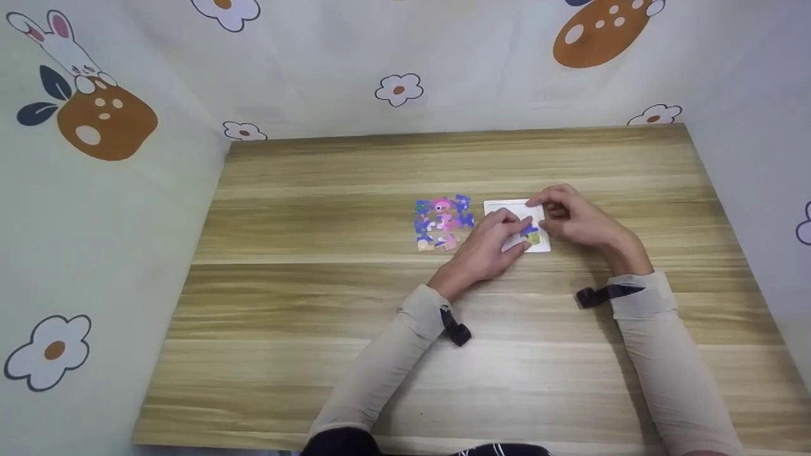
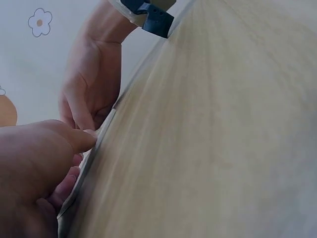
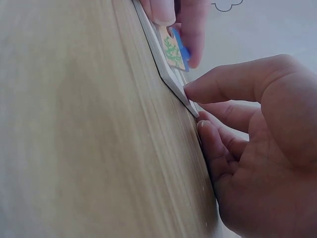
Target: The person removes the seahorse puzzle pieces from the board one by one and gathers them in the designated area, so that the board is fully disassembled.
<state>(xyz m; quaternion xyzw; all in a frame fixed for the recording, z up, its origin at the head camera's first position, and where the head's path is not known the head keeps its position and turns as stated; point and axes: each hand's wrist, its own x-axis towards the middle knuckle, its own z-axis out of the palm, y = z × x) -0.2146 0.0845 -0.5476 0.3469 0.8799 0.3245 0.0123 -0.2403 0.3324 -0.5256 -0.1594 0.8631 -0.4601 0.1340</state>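
A small white puzzle tray (image 1: 495, 205) lies on the table, partly covered by both hands. My left hand (image 1: 488, 248) reaches over it from the left and pinches a jigsaw piece (image 3: 173, 53) between thumb and fingers. That piece, tilted at the tray's near right corner, shows green plant shapes and a blue part. At the tray's right rim, my right hand (image 1: 584, 220) grips the edge, thumb on top and the other fingers bent. Left of the tray, several loose jigsaw pieces (image 1: 445, 221) in blue, pink and purple lie in loose rows.
The wood-grain table (image 1: 304, 304) spreads around the tray. A patterned wall covering (image 1: 329, 76) stands behind it and at both sides. Black straps with small camera blocks sit on both wrists, the right block (image 1: 589, 297) close above the table.
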